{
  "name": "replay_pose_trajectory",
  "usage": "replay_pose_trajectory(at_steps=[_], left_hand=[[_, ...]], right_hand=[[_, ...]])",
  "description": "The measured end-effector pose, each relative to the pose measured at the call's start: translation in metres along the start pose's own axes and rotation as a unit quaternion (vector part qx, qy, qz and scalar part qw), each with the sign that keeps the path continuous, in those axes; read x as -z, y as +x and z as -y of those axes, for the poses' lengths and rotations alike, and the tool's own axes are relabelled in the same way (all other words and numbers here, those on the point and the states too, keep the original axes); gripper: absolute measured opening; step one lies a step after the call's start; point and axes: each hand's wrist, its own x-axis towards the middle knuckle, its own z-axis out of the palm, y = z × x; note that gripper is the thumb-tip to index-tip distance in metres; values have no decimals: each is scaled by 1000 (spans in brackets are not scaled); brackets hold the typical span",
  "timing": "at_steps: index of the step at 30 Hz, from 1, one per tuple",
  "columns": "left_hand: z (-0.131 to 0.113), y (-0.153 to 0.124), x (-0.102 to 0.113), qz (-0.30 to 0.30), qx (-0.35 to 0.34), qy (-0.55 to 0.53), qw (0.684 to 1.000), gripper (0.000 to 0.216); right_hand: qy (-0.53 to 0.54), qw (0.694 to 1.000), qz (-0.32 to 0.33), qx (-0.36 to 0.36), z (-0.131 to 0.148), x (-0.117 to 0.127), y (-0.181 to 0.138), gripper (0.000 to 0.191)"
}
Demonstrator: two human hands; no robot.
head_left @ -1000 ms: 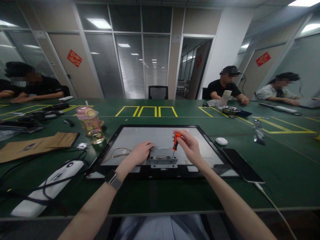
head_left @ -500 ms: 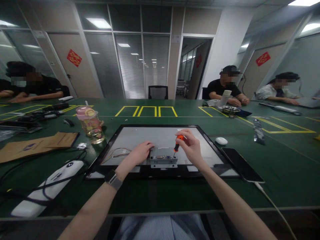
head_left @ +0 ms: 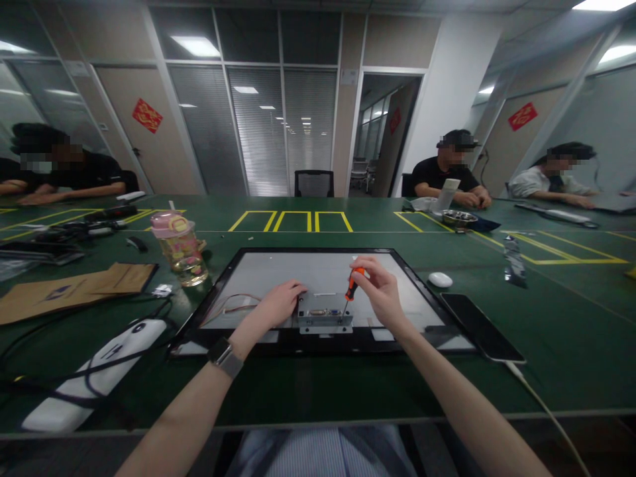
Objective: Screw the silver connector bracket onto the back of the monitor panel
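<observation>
A flat monitor panel (head_left: 318, 268) lies face down on the green table, its grey metal back up. A small metal connector bracket (head_left: 325, 317) sits at its near edge. My left hand (head_left: 281, 303) rests on the panel beside the bracket's left end, fingers curled down onto it. My right hand (head_left: 380, 291) pinches an orange-handled screwdriver (head_left: 352, 285), held nearly upright with its tip down at the bracket's right side. Thin coloured wires (head_left: 233, 303) run across the panel to the left.
A pink-lidded bottle (head_left: 179, 250) stands left of the panel, near brown paper (head_left: 74, 288) and a white device (head_left: 94, 374) tangled in black cables. A white mouse (head_left: 440, 279) and a black phone (head_left: 481, 327) lie right. Other people sit along the far edge.
My right hand has shifted slightly right and lower, tilting the screwdriver a little. The left hand has stayed in place on the panel.
</observation>
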Motion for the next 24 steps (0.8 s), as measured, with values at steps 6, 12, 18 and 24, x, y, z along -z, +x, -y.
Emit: replay_pose_trajectory(at_steps=[6, 12, 18, 24], left_hand=[[-3, -1, 3, 5, 7, -4, 1000, 43], [-2, 0, 2, 5, 6, -4, 1000, 43], [0, 0, 0, 4, 6, -4, 1000, 44], [-1, 1, 1, 9, 9, 3, 1000, 43]], right_hand=[[30, 998, 27, -44, -2, 2, -2, 23], [-14, 1000, 15, 0, 1, 2, 0, 14], [41, 998, 38, -42, -1, 0, -2, 22], [-8, 999, 37, -10, 0, -1, -2, 21]])
